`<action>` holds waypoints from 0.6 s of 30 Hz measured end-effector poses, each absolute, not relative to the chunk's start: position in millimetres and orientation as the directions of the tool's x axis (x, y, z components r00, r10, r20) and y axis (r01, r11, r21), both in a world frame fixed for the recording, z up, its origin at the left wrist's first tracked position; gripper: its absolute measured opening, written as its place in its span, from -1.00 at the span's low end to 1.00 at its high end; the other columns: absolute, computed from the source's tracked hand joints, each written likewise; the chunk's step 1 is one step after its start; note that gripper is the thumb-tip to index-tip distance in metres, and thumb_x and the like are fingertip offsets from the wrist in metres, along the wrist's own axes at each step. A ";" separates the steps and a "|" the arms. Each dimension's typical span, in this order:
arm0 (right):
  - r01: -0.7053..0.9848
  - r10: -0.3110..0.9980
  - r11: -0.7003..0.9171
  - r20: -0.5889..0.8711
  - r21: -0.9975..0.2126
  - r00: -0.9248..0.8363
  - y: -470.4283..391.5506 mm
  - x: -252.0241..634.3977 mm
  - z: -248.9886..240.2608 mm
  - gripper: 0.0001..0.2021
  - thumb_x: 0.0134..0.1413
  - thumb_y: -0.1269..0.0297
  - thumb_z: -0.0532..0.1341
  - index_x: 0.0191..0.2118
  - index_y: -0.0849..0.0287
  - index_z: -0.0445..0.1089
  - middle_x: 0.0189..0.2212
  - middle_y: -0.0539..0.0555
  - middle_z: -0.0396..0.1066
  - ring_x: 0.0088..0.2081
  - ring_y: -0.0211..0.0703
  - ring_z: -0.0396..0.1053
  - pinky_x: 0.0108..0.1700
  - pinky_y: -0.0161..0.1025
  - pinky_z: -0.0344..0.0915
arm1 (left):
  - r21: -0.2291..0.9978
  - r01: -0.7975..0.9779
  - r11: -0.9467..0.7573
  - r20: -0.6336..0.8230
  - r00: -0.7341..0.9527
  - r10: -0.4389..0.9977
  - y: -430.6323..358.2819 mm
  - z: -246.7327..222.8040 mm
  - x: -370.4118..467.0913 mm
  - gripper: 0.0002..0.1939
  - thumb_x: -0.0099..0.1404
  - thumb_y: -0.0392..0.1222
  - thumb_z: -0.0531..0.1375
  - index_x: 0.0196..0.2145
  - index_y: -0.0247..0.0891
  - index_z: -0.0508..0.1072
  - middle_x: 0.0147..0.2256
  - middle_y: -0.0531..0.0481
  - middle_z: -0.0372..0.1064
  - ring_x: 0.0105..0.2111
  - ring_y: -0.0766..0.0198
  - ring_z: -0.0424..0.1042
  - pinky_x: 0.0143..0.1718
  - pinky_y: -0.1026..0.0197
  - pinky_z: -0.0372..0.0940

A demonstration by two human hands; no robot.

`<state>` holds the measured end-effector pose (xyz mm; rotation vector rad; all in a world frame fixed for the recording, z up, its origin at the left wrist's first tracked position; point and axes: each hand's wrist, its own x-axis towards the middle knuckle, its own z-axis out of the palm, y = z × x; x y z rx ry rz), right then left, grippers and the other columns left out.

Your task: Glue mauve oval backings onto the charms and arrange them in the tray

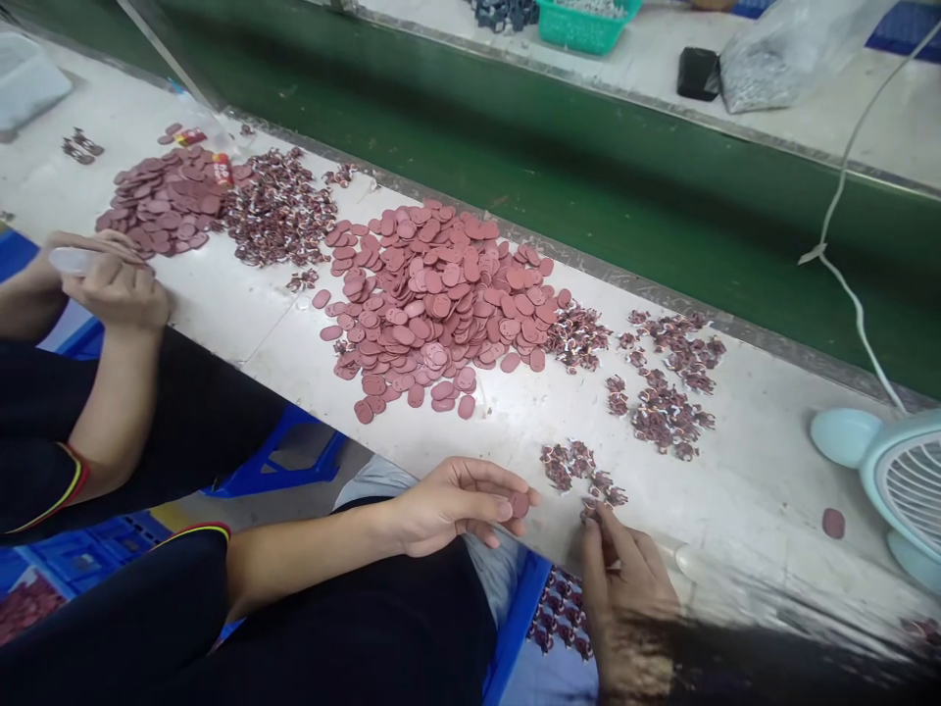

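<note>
My left hand [456,505] is over the table's near edge, its thumb and fingers closed on a reddish-brown oval disc [519,505]. To its right, my right hand [628,574] reaches down to the tabletop. Its fingertips pinch a small dark-red figure-like piece [590,512] at the near end of a little cluster of such pieces [569,463]; the fingers partly cover it. Beyond my left hand lies a large heap of oval discs [441,294], some with small holes. More of the small dark pieces [668,412] lie in loose groups to the right of the heap.
At the left, a co-worker's hands [122,284] hold something whitish near another disc pile [166,201] and small-piece pile [279,211]. A light-blue fan [904,480] stands at the right by a single disc [833,523]. A green basket [588,25] sits on the far shelf.
</note>
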<state>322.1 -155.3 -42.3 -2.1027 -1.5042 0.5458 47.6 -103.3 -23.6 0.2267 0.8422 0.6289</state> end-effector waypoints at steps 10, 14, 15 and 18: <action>0.078 0.818 -0.443 -0.367 -0.893 0.443 -182.1 296.9 -14.4 -0.64 -0.17 -0.17 0.81 -0.31 -0.21 0.81 -0.40 0.02 0.81 -0.44 0.04 0.77 -0.44 -0.22 0.68 | 0.460 -0.421 0.782 -0.547 0.559 0.623 -111.4 -30.1 56.1 -0.35 0.10 0.11 0.89 0.01 -0.29 0.91 0.11 -0.32 0.91 -0.05 0.01 0.91 -0.19 0.25 0.64; -0.079 0.832 -0.387 -0.385 -0.919 0.401 -182.9 279.1 -3.6 -0.68 -0.20 -0.04 0.86 -0.33 -0.15 0.86 -0.44 0.09 0.84 -0.52 0.07 0.76 -0.45 -0.19 0.75 | 0.502 -0.402 0.766 -0.502 0.586 0.636 -116.5 -33.0 59.1 -0.39 0.13 0.08 0.89 0.01 -0.27 0.92 0.02 -0.26 0.93 -0.05 0.04 0.89 -0.04 0.15 0.72; -0.075 0.834 -0.387 -0.384 -0.919 0.396 -181.2 274.9 -1.2 -0.68 -0.19 -0.03 0.86 -0.31 -0.14 0.88 -0.43 0.11 0.85 -0.52 0.10 0.77 -0.45 -0.18 0.77 | 0.504 -0.405 0.763 -0.487 0.596 0.638 -117.1 -34.0 59.4 -0.40 0.14 0.07 0.89 0.00 -0.26 0.92 0.01 -0.25 0.93 -0.06 0.07 0.89 0.01 0.14 0.73; -0.078 0.822 -0.406 -0.402 -0.910 0.404 -177.1 262.4 6.7 -0.66 -0.21 -0.06 0.86 -0.31 -0.14 0.89 -0.40 0.11 0.88 -0.47 0.11 0.81 -0.40 -0.20 0.79 | 0.495 -0.426 0.757 -0.445 0.624 0.643 -117.4 -36.9 60.0 -0.43 0.14 0.03 0.90 -0.02 -0.25 0.91 0.00 -0.20 0.94 -0.06 0.14 0.89 0.13 0.14 0.72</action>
